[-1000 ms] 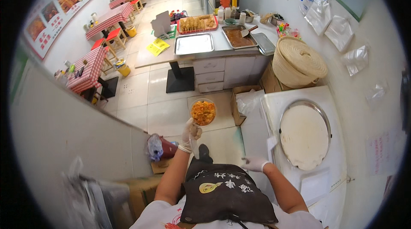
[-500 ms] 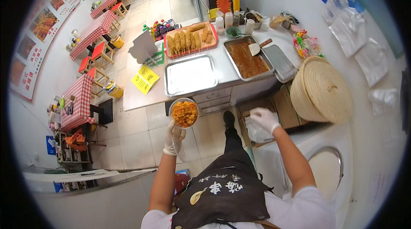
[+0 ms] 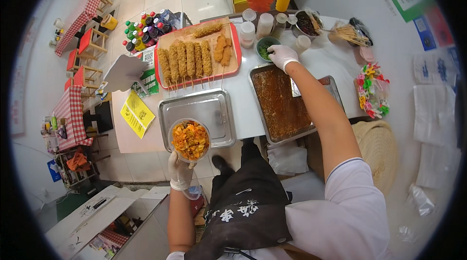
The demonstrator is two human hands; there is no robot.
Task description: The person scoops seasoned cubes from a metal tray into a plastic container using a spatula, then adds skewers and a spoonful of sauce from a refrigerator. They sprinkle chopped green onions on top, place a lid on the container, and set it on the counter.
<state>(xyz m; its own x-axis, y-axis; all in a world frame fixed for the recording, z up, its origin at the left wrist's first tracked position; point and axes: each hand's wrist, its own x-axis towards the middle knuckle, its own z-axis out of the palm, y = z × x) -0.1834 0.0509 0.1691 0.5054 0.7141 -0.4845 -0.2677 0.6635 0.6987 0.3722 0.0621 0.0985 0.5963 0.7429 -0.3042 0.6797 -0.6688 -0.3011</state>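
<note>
My left hand (image 3: 180, 170), in a clear glove, holds a clear plastic bowl (image 3: 170, 133) heaped with orange, sauce-coated chopped food (image 3: 190, 139). A clear lid (image 3: 192, 191) hangs below it by my left wrist. My right hand (image 3: 282, 55), also gloved, is at the right rim of a small green bowl (image 3: 266, 41) of chopped green herbs (image 3: 264, 52). Its fingers are drawn together at the herbs, and what they hold is hidden. Under my right forearm lies a metal tray of brown sauce (image 3: 279, 104).
A bare metal tray (image 3: 197, 111) lies at the counter's front edge. Coated skewers (image 3: 189, 60) fill a red-rimmed tray (image 3: 237, 53). White-capped bottles (image 3: 265, 25), a bowl of dark sauce (image 3: 306, 21) and wooden sticks (image 3: 350, 35) stand behind. A woven basket (image 3: 377, 153) is at right.
My right hand has moved forward from above the floor by the counter to the green bowl. My left hand still holds the food bowl, now in front of the bare tray. My view has shifted closer to the counter.
</note>
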